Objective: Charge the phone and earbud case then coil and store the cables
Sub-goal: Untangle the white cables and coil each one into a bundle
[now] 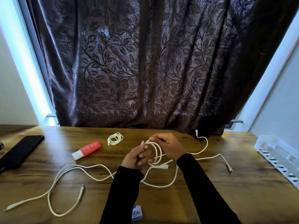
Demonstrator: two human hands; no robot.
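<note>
**Item record: white cable being coiled at a wooden desk**

Head view (sole view). Landmark: the brown wood-grain desk [210, 199].

- Left hand [137, 157]: over the desk's centre, fingers curled, pinching the gathered loops of a white round charging cable [157, 152].
- Right hand [168, 147]: just beside the left, touching the same loops, fingers curled round the top of the coil. Neither hand is spread.
- Coil in progress: a few loops, held above the desk; loose tails trail rightward over the desk to white plug ends [229, 169].
- Loose long white cable [64, 173]: sprawled on the desk's left-front part; whether it is separate from the held one cannot be told where they meet under the wrists.
- Finished small white coil [115, 138]: one, at the desk's rear centre.
- Flat black phone [19, 152]: one, at the desk's left edge, no cable attached that can be seen.
- Coral-red tube with white cap [86, 150]: one, lying left of the hands.
- White slotted plastic tray [279, 157]: one, at the desk's right edge; likely the storage place.
- Small blue-and-white packet [136, 213]: one, at the desk's front edge, part hidden by the sleeve.
- Earbud case: not identifiable.

Handling note, as judgement: keep the loops even in size, feed slack with the right hand, let the tail untwist freely, and avoid dragging the plugs.
</note>
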